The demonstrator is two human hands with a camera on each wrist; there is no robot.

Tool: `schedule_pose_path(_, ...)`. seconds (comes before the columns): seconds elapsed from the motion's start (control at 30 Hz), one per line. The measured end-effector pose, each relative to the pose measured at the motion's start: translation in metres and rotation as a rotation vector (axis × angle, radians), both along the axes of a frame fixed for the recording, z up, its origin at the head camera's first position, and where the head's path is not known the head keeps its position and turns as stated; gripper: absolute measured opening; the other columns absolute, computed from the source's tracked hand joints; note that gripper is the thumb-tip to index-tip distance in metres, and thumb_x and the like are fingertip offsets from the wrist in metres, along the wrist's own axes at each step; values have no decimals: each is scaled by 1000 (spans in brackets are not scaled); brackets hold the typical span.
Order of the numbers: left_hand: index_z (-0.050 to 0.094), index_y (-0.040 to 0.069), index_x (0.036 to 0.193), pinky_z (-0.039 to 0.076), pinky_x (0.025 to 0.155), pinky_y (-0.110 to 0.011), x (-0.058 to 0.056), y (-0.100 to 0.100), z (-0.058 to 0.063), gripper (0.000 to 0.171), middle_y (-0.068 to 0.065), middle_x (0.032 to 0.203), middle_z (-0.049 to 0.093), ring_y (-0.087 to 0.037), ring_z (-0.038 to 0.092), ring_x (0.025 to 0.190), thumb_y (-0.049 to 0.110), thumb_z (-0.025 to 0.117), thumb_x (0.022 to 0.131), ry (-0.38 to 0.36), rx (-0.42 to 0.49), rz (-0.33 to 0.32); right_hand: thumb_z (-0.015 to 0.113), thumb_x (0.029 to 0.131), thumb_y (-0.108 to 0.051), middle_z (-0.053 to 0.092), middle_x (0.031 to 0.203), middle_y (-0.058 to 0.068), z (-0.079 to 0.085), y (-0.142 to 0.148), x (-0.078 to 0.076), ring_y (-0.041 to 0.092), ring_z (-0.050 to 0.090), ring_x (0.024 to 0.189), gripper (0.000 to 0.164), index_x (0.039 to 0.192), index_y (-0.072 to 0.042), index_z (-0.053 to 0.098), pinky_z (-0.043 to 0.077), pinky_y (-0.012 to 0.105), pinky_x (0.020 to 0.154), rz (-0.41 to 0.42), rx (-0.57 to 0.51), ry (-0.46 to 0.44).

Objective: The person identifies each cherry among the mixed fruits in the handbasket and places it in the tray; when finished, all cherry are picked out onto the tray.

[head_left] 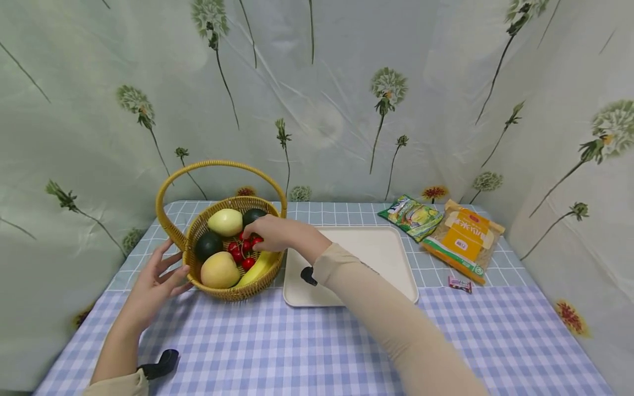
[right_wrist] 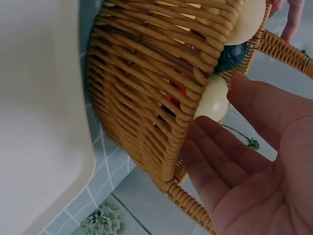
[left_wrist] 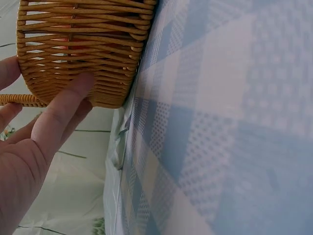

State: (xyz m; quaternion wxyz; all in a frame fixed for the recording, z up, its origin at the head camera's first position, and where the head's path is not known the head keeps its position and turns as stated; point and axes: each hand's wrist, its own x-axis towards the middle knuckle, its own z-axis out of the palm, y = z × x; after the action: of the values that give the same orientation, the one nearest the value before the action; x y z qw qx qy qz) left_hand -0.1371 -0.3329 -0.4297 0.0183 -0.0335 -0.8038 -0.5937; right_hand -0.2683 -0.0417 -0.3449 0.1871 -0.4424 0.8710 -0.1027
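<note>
Hands [head_left: 150, 287] [head_left: 278, 232] are at the basket [head_left: 235, 292], left touching its side, right near cherries [head_left: 236, 253].

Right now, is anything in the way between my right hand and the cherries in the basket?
No, nothing visible. In the head view, your right hand is over the basket, close beside the cherries; I can't tell whether it touches them. Your left hand is at the basket's outer side.

I see a plain beige fabric right sleeve [head_left: 381, 305], long and lightly creased, and a matching beige fabric left cuff [head_left: 118, 385]. Next to that cuff I make out a small, bent black device [head_left: 168, 360] on a black band [head_left: 150, 371]; a small, rounded black piece [head_left: 308, 276] shows beside the right sleeve's end.
</note>
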Motion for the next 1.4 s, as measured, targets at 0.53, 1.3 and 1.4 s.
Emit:
schedule_pose_path(0.53, 32, 0, 166, 67, 80, -27, 4, -2, -9, 68, 24, 124, 66, 7, 69, 110, 5, 65, 107, -37, 233, 69, 62, 111, -21, 55, 161, -3, 5, -34, -16, 17, 47, 152, 47, 158, -22, 56, 52, 28, 108, -91, 270, -40)
schedule_pose_path(1.3, 28, 12, 169, 67, 85, -30, 3, -3, -17, 64, 11, 137, 57, 0, 70, 116, 4, 54, 112, -17, 297, -24, 68, 106, -13, 62, 110, -9, 13, -46, -31, 11, 51, 97, 22, 126, -20, 73, 46, 25, 77, -164, 383, -148)
schedule_pose_path(1.4, 27, 13, 169, 66, 86, -30, 3, -3, -17, 64, 9, 139, 54, 0, 69, 117, 6, 55, 112, -26, 285, -15, 70, 104, -13, 63, 110, -10, 14, -48, -32, 12, 51, 96, 20, 122, -20, 76, 46, 25, 74, -169, 390, -162)
